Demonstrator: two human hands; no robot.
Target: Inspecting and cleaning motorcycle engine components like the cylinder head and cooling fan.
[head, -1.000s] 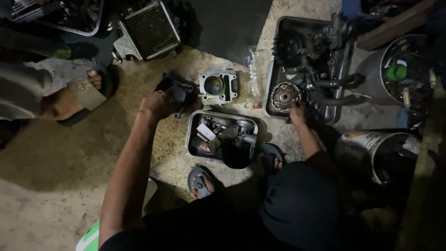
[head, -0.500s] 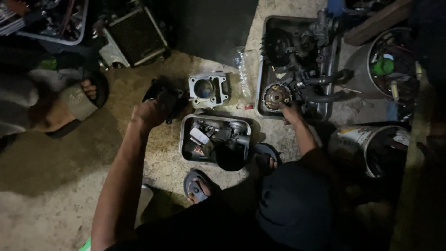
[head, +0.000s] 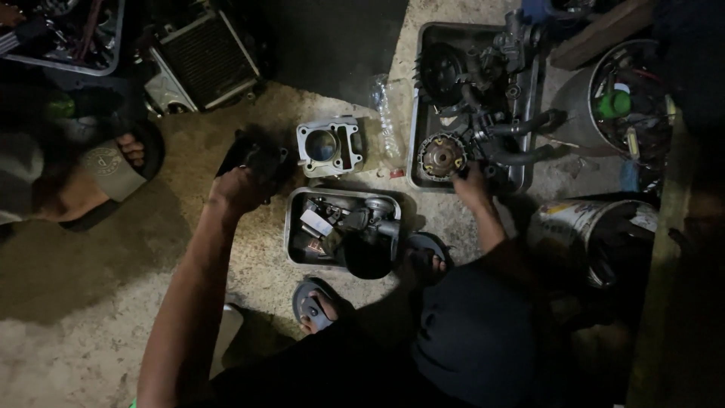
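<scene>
My left hand (head: 240, 189) grips a black engine part (head: 257, 157) low over the concrete floor, just left of a silver cylinder block (head: 328, 147). My right hand (head: 472, 185) reaches to the front edge of a grey metal tray (head: 414, 143) and rests beside a round rusty clutch-like part (head: 442, 155). Its fingers curl in shadow, so what they hold is unclear. Between my arms sits a smaller metal tray (head: 291, 227) filled with several small parts.
My sandalled feet (head: 313, 306) stand below the small tray. Another person's sandalled foot (head: 106, 174) is at the left. A finned radiator-like part (head: 204, 60) lies at the top left. Buckets (head: 604, 227) with tools stand at the right.
The view has drifted a little. Both hands keep their places, the left still on the black part.
</scene>
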